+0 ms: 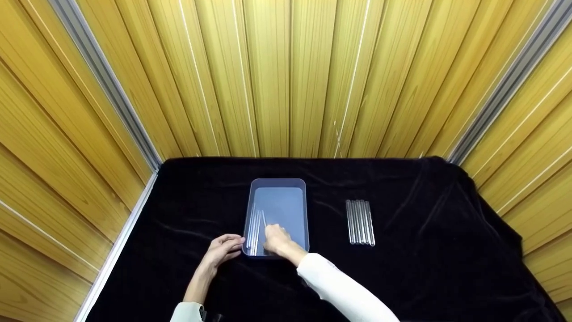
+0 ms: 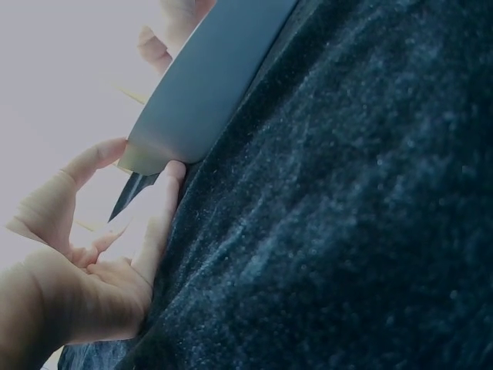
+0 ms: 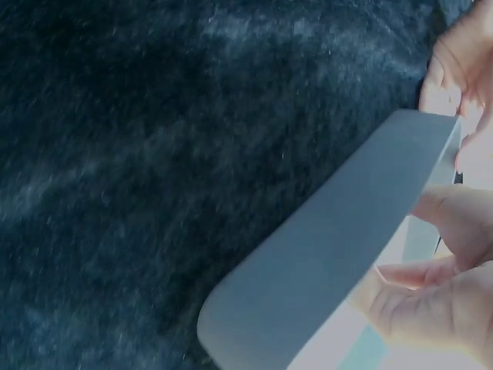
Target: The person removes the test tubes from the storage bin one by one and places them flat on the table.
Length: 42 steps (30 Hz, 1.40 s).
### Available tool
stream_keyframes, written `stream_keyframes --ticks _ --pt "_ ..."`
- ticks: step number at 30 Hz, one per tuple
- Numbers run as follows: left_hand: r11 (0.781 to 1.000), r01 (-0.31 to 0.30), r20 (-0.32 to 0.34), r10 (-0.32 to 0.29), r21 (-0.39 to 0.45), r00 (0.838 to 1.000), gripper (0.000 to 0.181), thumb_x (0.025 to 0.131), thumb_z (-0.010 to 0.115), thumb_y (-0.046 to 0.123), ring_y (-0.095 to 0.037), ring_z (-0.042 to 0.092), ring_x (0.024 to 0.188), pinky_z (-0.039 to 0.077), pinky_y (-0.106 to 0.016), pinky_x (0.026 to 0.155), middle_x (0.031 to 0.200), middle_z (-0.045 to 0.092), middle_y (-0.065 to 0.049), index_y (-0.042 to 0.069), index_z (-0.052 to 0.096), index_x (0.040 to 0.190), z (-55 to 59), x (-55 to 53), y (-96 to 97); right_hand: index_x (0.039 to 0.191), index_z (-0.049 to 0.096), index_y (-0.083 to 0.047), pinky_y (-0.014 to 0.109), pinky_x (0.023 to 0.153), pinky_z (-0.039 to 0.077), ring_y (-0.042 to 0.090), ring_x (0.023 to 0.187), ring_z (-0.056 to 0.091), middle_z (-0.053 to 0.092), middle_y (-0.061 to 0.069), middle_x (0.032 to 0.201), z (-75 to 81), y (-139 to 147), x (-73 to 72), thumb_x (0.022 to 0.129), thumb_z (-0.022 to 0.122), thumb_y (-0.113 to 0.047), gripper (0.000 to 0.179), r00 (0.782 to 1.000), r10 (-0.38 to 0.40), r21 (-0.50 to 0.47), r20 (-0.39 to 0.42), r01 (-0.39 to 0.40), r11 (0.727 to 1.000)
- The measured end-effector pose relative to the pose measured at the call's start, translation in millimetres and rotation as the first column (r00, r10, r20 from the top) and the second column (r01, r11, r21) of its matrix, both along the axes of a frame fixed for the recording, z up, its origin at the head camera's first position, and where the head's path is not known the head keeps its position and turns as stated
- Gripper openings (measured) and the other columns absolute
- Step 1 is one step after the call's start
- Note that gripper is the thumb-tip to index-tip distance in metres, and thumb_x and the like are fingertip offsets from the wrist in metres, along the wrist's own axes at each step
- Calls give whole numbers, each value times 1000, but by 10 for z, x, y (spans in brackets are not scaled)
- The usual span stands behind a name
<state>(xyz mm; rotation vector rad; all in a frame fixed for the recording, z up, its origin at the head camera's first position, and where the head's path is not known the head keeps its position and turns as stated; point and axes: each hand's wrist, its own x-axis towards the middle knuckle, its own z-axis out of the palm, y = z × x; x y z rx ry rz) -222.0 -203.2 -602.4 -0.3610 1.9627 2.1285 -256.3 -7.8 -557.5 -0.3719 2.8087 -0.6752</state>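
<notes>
A blue-grey rectangular tray (image 1: 286,183) lies on black cloth. Along its left side several thin clear tubes (image 1: 253,235) lie lengthwise. My right hand (image 1: 278,239) reaches into the tray just right of them and pinches one clear tube (image 1: 263,218), whose far end sticks out beyond the fingers. Outside the tray's front left corner, my left hand (image 1: 223,249) touches the wall; in the left wrist view its thumb (image 2: 104,154) meets the rim and a fingertip presses lower down. The tray wall partly hides the right hand (image 3: 454,297) in the right wrist view, and the pinched tube cannot be made out there.
To the right of the tray, several more clear tubes (image 1: 360,222) lie side by side on the black cloth (image 1: 424,268). Yellow wood-patterned walls (image 1: 290,80) stand behind and at both sides, with grey metal strips at the corners.
</notes>
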Motion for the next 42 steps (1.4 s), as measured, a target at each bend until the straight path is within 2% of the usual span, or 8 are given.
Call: stream_keyframes --ticks 4,10,14,18,22,27,32,42 --pt "1000 6 0 -6 -3 1000 31 93 73 15 -14 73 94 63 -28 85 104 76 -5 -5 64 115 -3 8 15 86 65 -2 45 73 62 31 81 70 73 17 91 35 119 -33 78 76 0 14 999 27 27 27 -28 999" --pt "1000 -2 11 2 -10 1000 33 92 74 15 -14 73 94 63 -28 85 103 76 -5 -5 63 117 7 -2 19 106 65 -1 41 70 62 27 76 64 66 9 80 101 294 -58 77 70 9 31 993 51 -53 105 -46 998" --pt "1000 -18 16 19 -23 1000 31 90 76 14 -14 73 94 63 -27 84 99 75 -3 -3 65 114 28 -7 15 97 61 0 37 65 62 26 76 63 61 8 79 150 382 -71 75 67 12 26 989 28 -68 146 -18 997" --pt "1000 -14 9 14 -15 1000 32 91 75 13 -15 73 95 63 -28 84 101 76 -5 -5 64 115 20 -7 7 98 60 0 35 60 62 26 74 63 57 6 78 183 473 -112 75 70 9 27 991 28 -57 128 -21 998" --pt "1000 -4 5 4 -4 1000 33 93 73 13 -14 74 94 63 -27 83 104 77 -7 -6 63 117 10 1 -4 120 62 0 36 54 62 28 70 68 59 9 82 212 558 -159 76 73 7 46 993 21 -48 115 -16 999" --pt "1000 0 6 0 -2 1000 34 93 74 14 -13 73 93 63 -27 83 104 77 -6 -6 63 118 16 -1 5 135 58 -2 35 55 62 32 81 70 67 17 99 292 663 -178 75 75 5 63 997 -12 -65 76 17 998" --pt "1000 -7 7 7 -8 1000 37 92 74 14 -13 73 93 63 -27 83 104 77 -6 -8 62 119 13 -13 9 140 55 -2 34 52 61 37 90 70 69 22 107 379 753 -188 74 74 5 69 999 -30 -108 38 34 994" --pt "1000 4 9 -4 -12 1000 32 91 75 15 -12 73 93 62 -26 83 102 77 -4 -3 64 114 25 -9 3 136 55 -3 43 56 64 42 88 71 69 28 105 551 938 -251 73 72 4 66 995 -100 -195 -3 98 976"
